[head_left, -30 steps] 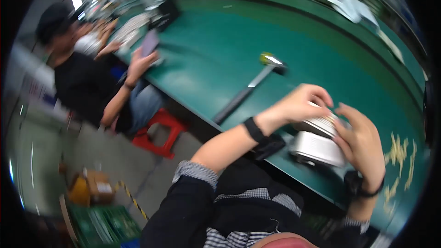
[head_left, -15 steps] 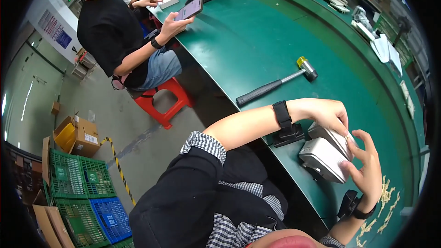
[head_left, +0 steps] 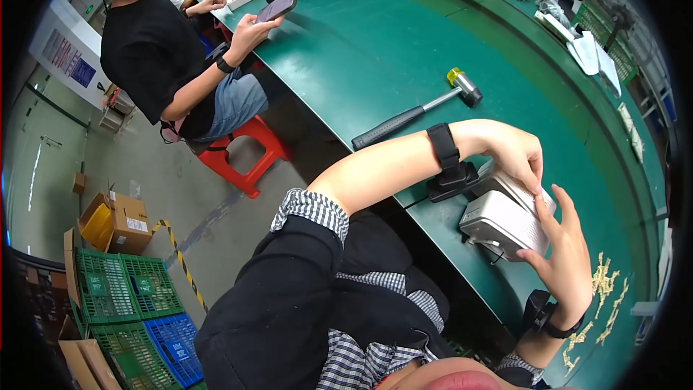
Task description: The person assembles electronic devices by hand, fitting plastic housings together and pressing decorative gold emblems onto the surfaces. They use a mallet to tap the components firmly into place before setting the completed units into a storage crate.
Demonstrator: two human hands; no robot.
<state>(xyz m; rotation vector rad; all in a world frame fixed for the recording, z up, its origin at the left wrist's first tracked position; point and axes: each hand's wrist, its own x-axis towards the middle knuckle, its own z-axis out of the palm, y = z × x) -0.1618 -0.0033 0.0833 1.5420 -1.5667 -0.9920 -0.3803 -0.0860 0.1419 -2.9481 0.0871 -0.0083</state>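
Two white plastic housings stand side by side on the green table in front of me. The near white housing has rounded corners and a fine dotted face; a dark thin piece shows at its lower edge. Behind it, the far white housing is partly covered by my left hand, whose fingers bend down and pinch at its top right edge. My right hand grips the near housing's right end, thumb on the near side and fingers reaching over toward the left fingertips. What lies between the fingertips is too small to tell.
A hammer with a yellow-and-dark head lies beyond my left forearm. Pale yellow scraps lie to the right of my right hand. At the far left, a person in black holds a phone on a red stool. Crates stand on the floor.
The view has shifted, so the surroundings sit further left and up. My right hand has opened slightly, its thumb lower on the near housing; my left fingers stay at the far housing's edge.
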